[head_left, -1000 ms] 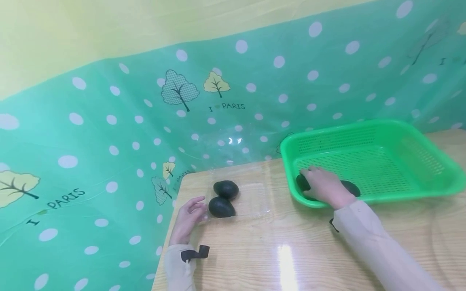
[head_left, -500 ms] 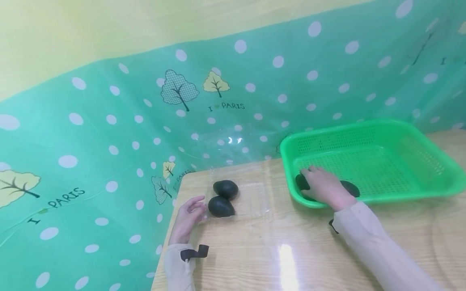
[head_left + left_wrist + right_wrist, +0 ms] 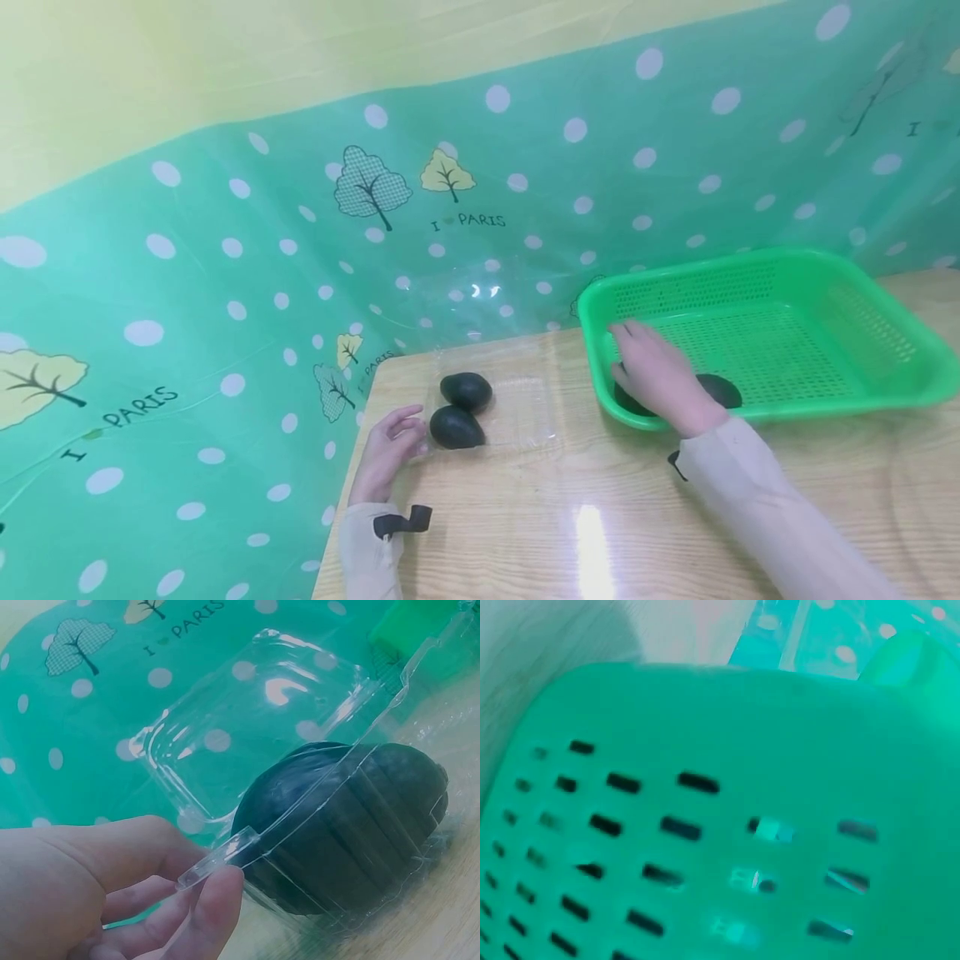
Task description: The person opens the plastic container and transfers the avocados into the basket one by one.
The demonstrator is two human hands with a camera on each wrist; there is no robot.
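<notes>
My left hand (image 3: 386, 450) pinches the edge tab (image 3: 217, 859) of a clear plastic clamshell box (image 3: 525, 412) between thumb and fingers. Its transparent lid (image 3: 247, 727) stands raised at the back. Two dark avocados (image 3: 467, 392) lie in the left part of the box, one behind the other. Inside the green basket (image 3: 750, 410), at its left end, my right hand (image 3: 660, 375) is arched above a dark avocado (image 3: 632, 404), partly hidden beneath it. Green basket wall shows between its thumb and fingertips. Another dark avocado (image 3: 720, 390) lies beside the right wrist.
The wooden table (image 3: 495, 533) has its left edge close to the left forearm. Behind it hangs a green dotted cloth (image 3: 540, 242) with printed trees. The basket's perforated wall (image 3: 727, 720) fills most of the right wrist view.
My right hand has risen and turned slightly, its fingertips moving up toward the back of the basket, off the avocado beneath. The left hand and the box have stayed in place.
</notes>
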